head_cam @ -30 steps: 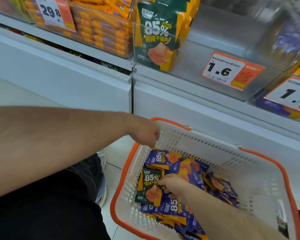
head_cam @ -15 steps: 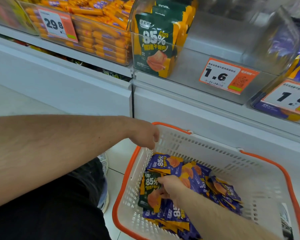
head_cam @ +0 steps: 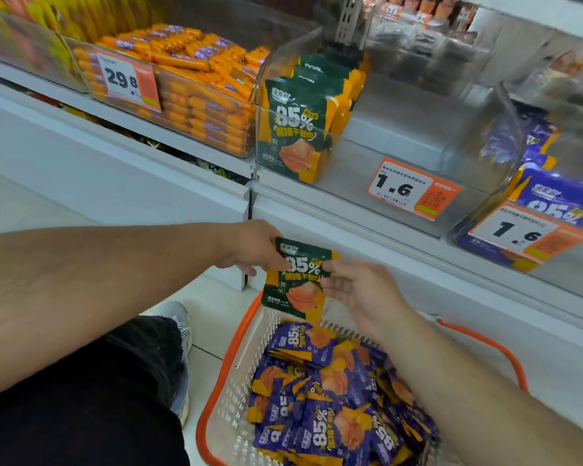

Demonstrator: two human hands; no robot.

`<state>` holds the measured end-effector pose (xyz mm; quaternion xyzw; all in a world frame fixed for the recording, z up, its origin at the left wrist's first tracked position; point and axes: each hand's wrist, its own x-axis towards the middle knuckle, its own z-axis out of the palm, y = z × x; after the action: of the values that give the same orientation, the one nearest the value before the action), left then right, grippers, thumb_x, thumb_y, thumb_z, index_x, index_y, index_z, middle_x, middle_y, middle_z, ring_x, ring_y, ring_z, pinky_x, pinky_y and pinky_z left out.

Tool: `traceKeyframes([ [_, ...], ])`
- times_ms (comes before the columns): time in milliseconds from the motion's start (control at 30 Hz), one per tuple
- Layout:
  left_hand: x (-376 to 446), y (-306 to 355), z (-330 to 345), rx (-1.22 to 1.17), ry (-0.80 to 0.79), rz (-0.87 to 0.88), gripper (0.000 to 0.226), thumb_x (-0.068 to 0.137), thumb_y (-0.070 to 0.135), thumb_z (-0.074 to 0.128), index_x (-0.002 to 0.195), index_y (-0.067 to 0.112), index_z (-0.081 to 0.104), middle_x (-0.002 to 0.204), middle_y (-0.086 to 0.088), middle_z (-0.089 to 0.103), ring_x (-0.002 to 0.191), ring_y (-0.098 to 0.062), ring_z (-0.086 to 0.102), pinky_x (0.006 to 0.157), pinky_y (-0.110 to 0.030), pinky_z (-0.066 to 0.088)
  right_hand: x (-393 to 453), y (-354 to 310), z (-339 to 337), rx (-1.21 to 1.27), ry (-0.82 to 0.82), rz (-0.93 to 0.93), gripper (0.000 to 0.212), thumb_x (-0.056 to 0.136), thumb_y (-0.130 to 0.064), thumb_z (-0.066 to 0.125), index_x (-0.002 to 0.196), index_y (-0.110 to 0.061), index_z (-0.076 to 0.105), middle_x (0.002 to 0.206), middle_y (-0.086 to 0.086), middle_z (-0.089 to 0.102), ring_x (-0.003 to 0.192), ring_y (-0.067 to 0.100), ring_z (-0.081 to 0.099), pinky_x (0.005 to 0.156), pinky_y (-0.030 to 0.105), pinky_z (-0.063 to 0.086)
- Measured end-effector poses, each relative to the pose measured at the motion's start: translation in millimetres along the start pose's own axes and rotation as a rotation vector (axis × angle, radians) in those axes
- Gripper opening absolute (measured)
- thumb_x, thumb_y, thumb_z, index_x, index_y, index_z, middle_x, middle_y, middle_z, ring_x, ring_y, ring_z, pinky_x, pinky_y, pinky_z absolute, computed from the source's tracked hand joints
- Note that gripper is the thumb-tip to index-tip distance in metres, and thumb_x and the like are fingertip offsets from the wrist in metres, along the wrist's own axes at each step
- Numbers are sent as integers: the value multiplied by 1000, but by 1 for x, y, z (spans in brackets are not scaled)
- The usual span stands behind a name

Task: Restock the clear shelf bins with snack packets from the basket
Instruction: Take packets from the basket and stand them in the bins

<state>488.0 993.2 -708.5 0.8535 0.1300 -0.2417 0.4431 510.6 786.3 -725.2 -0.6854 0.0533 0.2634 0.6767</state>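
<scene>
Running across the far side of the scene, the white shelf (head_cam: 182, 183) carried a row of clear bins. The middle clear bin (head_cam: 401, 136) held a file of upright green packets (head_cam: 293, 129) at its left end, with a 1.6 price tag (head_cam: 413, 190) on its front wall. To its left a bin of orange sticks (head_cam: 199, 92) wore a 29.8 tag (head_cam: 127, 80); to its right a bin of purple packets (head_cam: 552, 196) carried another 1.6 tag (head_cam: 522, 230). Near, on the floor below, the white basket (head_cam: 236, 364) with an orange rim held a heap of purple snack packets (head_cam: 334, 398). Above the basket's far edge, a single green snack packet (head_cam: 297, 280) hung upright between both hands. The left hand (head_cam: 253, 247) pinched its upper left edge. The right hand (head_cam: 360, 290) touched its right edge with thumb and forefinger, the other fingers loosely spread.
</scene>
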Motion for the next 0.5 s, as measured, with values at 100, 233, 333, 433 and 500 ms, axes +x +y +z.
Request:
traceKeyframes([
  [100,-6,8,-4,-119,180,137,8,85,16,75,88,17,68,90,-3,72,83,-21,64,73,-30,52,-5,-22,3,-65,38,-106,7,91,-4,62,86,-6,66,61,5,66,61,20,62,69,34,53],
  [233,-13,19,-8,-234,222,263,8,87,8,71,92,14,69,93,2,75,95,-18,70,86,-33,57,-7,-48,7,-205,61,-283,13,93,-11,64,97,-15,52,66,4,55,52,14,52,50,25,41],
  [333,-24,30,-18,-335,260,375,14,89,1,67,90,15,69,92,4,75,85,-11,72,74,-24,58,-9,-64,14,-460,32,-458,9,94,-16,63,93,-24,66,59,-5,57,45,5,49,47,17,40],
  [433,-38,44,-32,-303,439,467,19,94,18,64,75,19,63,72,18,64,64,5,61,62,-16,49,-7,-90,20,-560,139,-665,23,92,-19,64,76,-33,71,45,-15,56,49,8,54,57,27,50],
  [500,-41,50,-40,-219,641,471,35,101,37,48,69,24,53,61,18,50,59,3,48,59,-21,37,-7,-113,22,-529,242,-846,14,87,-27,63,83,-28,77,50,-20,59,60,15,60,68,38,55],
])
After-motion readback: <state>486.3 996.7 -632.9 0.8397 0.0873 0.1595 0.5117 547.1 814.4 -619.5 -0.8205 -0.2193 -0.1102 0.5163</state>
